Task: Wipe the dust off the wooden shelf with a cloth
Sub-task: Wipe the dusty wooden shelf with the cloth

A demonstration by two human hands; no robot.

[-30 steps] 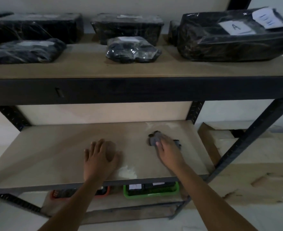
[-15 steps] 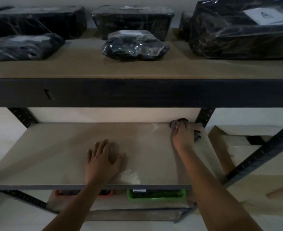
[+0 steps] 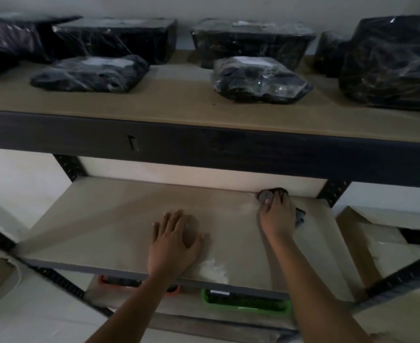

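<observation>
Pressing down at the far edge of the wooden shelf point(image 3: 110, 219), the right hand point(image 3: 277, 219) is seen with its fingers curled over a dark cloth point(image 3: 265, 196) — the cloth is bunched under the fingertips, right where the board meets the pale back wall, and a further fold of it pokes out from beneath the hand's outer side. The cloth is held against the board, close to the black perforated upright point(image 3: 332, 193) that stands just beyond the hand to its outer side. A faint pale smear of dust is visible on the board just inside the thumb.

The left hand point(image 3: 174, 243) is laid flat on the same board, palm down, fingers spread and nothing held in it — it sits nearer the front edge, well apart from the right hand. Just beside its thumb, toward the front lip, a whitish patch of dust point(image 3: 213, 269) is left on the wood.

Above both hands, a dark metal beam point(image 3: 204, 144) is seen carrying an upper board, and on that board several black plastic-wrapped packages point(image 3: 258, 80) are resting. Below the left wrist, a green basket point(image 3: 246, 303) and an orange-rimmed one point(image 3: 105, 280) are partly hidden under the shelf's front edge.
</observation>
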